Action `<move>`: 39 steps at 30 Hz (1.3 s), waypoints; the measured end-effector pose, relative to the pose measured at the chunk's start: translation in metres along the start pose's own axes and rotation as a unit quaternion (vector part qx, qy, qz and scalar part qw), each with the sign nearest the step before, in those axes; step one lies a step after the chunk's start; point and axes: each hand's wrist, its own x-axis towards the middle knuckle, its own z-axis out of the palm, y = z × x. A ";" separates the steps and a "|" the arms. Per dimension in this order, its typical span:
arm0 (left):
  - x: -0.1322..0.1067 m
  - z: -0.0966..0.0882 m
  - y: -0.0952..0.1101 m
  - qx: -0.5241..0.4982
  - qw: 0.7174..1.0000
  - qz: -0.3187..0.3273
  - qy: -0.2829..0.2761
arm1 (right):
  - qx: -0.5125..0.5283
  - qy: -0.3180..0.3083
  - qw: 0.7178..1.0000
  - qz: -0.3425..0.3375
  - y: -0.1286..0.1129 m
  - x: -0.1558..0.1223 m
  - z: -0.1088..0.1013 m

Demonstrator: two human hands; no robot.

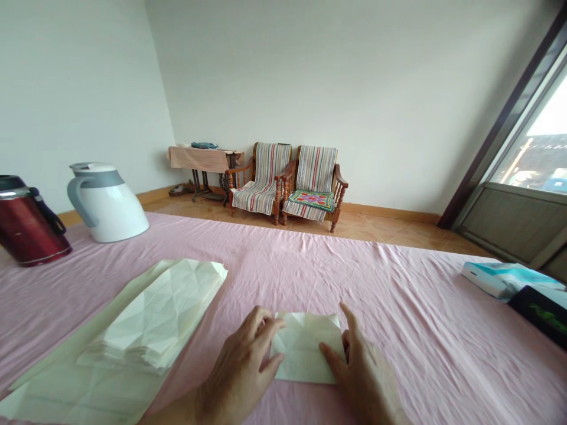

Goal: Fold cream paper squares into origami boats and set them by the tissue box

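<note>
On the near part of the pink cloth [425,354], just right of the middle and flat between two hands, a small folded paper [301,342]. At its left edge, the left hand [245,357], loosely spread, with thumb and forefinger apart and both tips at the paper. At its right edge, the right hand [365,366], with the thumb down on top of the paper, the forefinger stretched toward the far side and the other fingers curled in by the edge; a pinch there impossible to tell. Pale greenish white, four-sided, marked with crossing creases, slightly uneven along the far edge. Both backs of the hands upward, slanting in from near left and near right, low over the cloth. To the left, a stack of creased papers [155,313] on top of larger pale sheets [75,392]. Farther left, a white jug [115,206] with a grey handle, and beside it a dark red flask [33,224]. At the right, a white and turquoise packet [491,277] and a black item [540,316]. Beyond the cloth, two wooden chairs [287,183] with striped covers, and a draped stand [199,159].
</note>
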 end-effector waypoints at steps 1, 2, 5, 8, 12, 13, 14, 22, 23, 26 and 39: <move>0.002 -0.002 0.003 0.013 1.000 0.015 -0.014 | -0.002 0.001 1.000 -0.011 0.001 0.000 0.000; 0.003 -0.004 0.005 0.024 0.999 0.029 -0.023 | -0.005 0.002 1.000 -0.021 0.002 0.000 0.001; 0.006 -0.007 0.011 0.050 0.994 0.087 -0.033 | -0.017 0.000 0.999 -0.035 0.004 0.001 0.002; 0.007 -0.004 0.011 0.065 0.987 0.142 -0.027 | -0.032 -0.007 0.999 -0.026 0.006 0.000 0.003; 0.006 0.000 0.007 0.073 0.985 0.150 -0.041 | -0.035 -0.012 0.999 -0.037 0.008 -0.001 0.003; 0.006 0.000 0.007 0.073 0.985 0.147 -0.044 | -0.034 -0.010 0.998 -0.043 0.008 -0.001 0.003; 0.006 0.000 0.006 0.073 0.986 0.144 -0.047 | -0.033 -0.007 0.998 -0.051 0.009 -0.001 0.004; 0.006 -0.002 0.005 0.074 0.987 0.123 -0.071 | -0.083 0.043 0.994 -0.048 0.013 -0.001 0.008; 0.006 -0.002 0.005 0.074 0.987 0.122 -0.072 | -0.106 0.042 0.992 -0.047 0.012 -0.001 0.005; 0.006 -0.002 0.005 0.079 0.987 0.121 -0.073 | -0.181 0.013 0.979 -0.098 0.005 0.002 -0.006; 0.006 -0.005 0.004 0.072 0.986 0.130 -0.075 | -0.233 -0.099 0.897 -0.363 -0.010 0.007 -0.007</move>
